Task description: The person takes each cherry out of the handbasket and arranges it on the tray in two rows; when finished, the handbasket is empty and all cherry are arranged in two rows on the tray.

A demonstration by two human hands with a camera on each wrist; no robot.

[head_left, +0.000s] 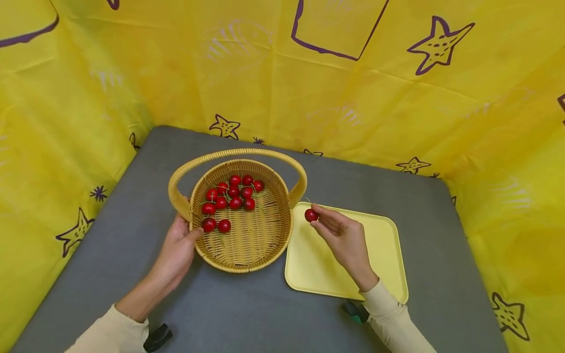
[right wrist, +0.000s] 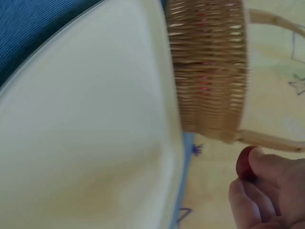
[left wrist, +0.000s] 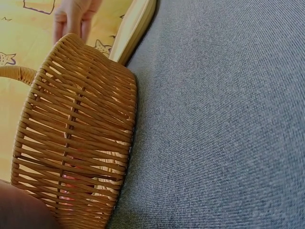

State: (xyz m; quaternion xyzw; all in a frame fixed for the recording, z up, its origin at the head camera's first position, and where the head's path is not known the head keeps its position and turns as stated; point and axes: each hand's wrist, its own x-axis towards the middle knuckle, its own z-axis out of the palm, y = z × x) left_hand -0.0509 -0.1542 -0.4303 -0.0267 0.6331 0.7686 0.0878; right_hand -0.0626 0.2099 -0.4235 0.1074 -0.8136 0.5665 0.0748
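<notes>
the right hand pinched one red cherry between thumb and fingertips, its thin stem pointing up. the cherry hung above the far left corner of the yellow tray, just right of the basket, and the right wrist view showed it clear of the tray surface. the left hand gripped the basket's left side, thumb over the rim and the other fingers behind the outer wall, close to the left foot of the arched handle.

inside the wicker basket, more cherries lay bunched toward the far left, with two set a little apart on the near left side, by the thumb. the near and right parts of its woven floor were bare. the basket stood on the grey table, and the tray lay to its right; whether their edges touched was not clear. pale sleeves covered both forearms, with a dark object beside the left cuff. yellow cloth printed with purple starfish hung behind the table and along both sides.
</notes>
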